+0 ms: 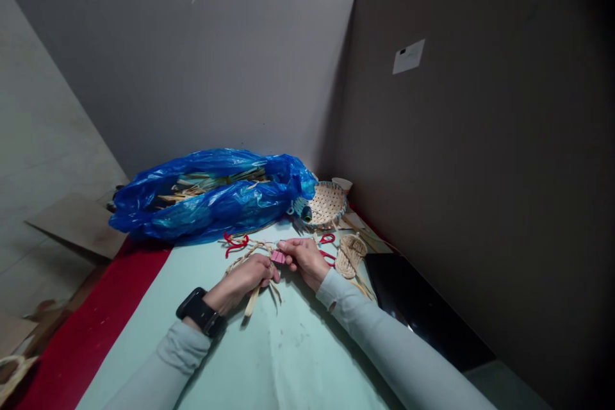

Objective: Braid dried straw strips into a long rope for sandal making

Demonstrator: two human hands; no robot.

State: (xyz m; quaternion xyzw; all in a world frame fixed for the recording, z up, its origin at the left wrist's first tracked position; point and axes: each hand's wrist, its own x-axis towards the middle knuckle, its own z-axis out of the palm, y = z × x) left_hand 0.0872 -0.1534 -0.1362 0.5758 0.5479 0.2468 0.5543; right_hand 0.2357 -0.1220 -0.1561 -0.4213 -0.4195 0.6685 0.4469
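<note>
My left hand (248, 277), with a black watch on its wrist, is closed around pale straw strips (252, 302) whose ends hang below the fingers. Close beside it, my right hand (303, 258) pinches a small pink clip (278, 257) between thumb and fingers. The clip sits between the two hands, near the straw; its jaws are too small to make out. Braided straw curves behind my left hand, and a red twisted cord (236, 243) lies just beyond it.
A blue plastic bag (221, 208) full of straw lies at the back. Right of it stand a woven basket (327, 204) and red-handled scissors (327, 239). A woven straw piece (350, 256) and a black flat panel (423, 307) lie at right, beside the grey partition (456, 160).
</note>
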